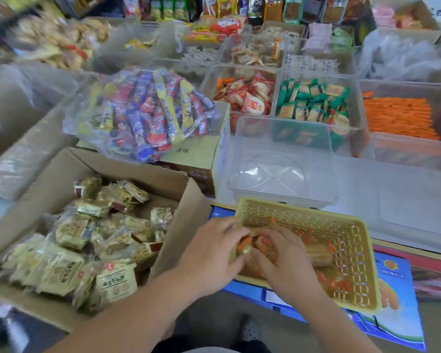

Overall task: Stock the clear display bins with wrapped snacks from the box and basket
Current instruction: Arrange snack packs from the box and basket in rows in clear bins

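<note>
A yellow plastic basket (pixel 349 240) sits at the front, holding orange-wrapped snacks (pixel 318 253). Both hands reach into its left end. My left hand (pixel 211 253) and my right hand (pixel 288 261) curl their fingers around a bunch of the orange-wrapped snacks between them. Left of the basket stands an open cardboard box (pixel 163 179) full of tan wrapped snacks (pixel 69 258). Just behind the basket is an empty clear bin (pixel 283 159). Further back, clear bins hold red-wrapped (pixel 247 95), green-wrapped (pixel 313 100) and orange-wrapped (pixel 397 115) snacks.
A clear bag of colourful snack sticks (pixel 143 110) lies on a closed carton (pixel 201 154) behind the box. A wide empty clear bin (pixel 413 189) sits at the right. A blue carton (pixel 392 317) lies under the basket. Shelves of packets fill the back.
</note>
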